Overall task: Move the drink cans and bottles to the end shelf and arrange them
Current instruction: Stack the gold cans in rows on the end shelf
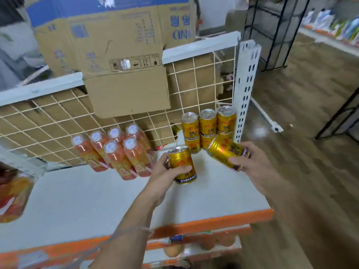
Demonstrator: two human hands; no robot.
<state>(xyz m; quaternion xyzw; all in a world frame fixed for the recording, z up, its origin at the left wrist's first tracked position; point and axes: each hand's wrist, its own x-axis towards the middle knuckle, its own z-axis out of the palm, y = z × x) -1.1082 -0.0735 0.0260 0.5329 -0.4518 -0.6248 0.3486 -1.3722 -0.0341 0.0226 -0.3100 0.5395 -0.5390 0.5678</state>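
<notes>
The left hand [165,171] holds a gold can [182,165] standing straight up. The thumb lies across the front and the fingers curl round the far side. This can is shiny yellow-gold with a silver top, an orange patch on its side and a blue band with writing near the bottom. It is low over the white shelf [77,200], near the back; whether it touches the shelf cannot be told.

The right hand [250,162] grips a second gold can [226,152] of the same kind, with the fingers wrapped round its lower end. This one is tipped over on a slant, and its top points at the stack of cans [207,123].

The stack sits in the back right corner of the shelf, three cans on top of three more, against the wire grid [38,121] and beside a white post with slots [246,84].

To the left, a pack of orange drink bottles [116,152] with white caps stands by the grid. Behind the grid are brown cardboard boxes [116,45].

The shelf has an orange strip [213,220] along its front edge.
</notes>
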